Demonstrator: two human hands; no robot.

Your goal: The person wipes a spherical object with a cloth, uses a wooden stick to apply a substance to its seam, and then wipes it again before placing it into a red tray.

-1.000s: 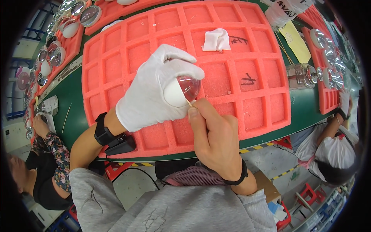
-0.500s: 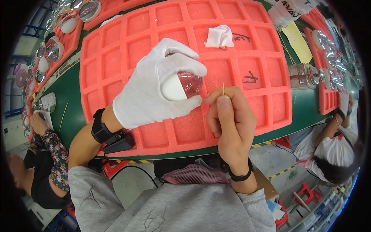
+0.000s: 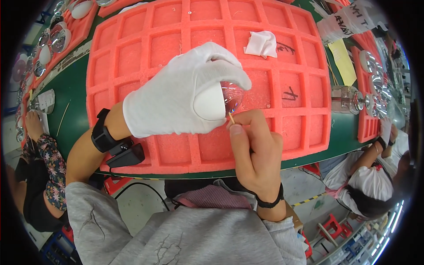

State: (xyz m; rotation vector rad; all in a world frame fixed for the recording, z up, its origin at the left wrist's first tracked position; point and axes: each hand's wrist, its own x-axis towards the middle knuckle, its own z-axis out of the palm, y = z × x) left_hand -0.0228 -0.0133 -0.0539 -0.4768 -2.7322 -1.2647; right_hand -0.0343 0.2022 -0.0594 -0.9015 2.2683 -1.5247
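My left hand [image 3: 185,90], in a white glove, is closed around a glass ball [image 3: 210,102], one half opaque white, the other clear. The clear half faces right and is partly hidden by the gloved fingers. Between the bare thumb and forefinger of my right hand [image 3: 256,152] is pinched a thin wooden stick [image 3: 232,118]. The stick's tip points up at the ball's lower right edge, close to where white meets clear; whether it touches, I cannot tell. Both hands are over a red foam tray [image 3: 212,171] with square compartments.
A folded white cloth [image 3: 261,44] lies on the tray's far part. To the right are a glass jar [image 3: 346,99], a yellow paper [image 3: 341,62] and another foam tray with clear balls [image 3: 377,84]. More balls [image 3: 60,39] stand at left. Co-workers' hands [image 3: 33,126] are at both sides.
My left hand has moved right with the ball and turned it slightly. My right hand has shifted left and down, and its stick now tilts toward the ball, closer than before.
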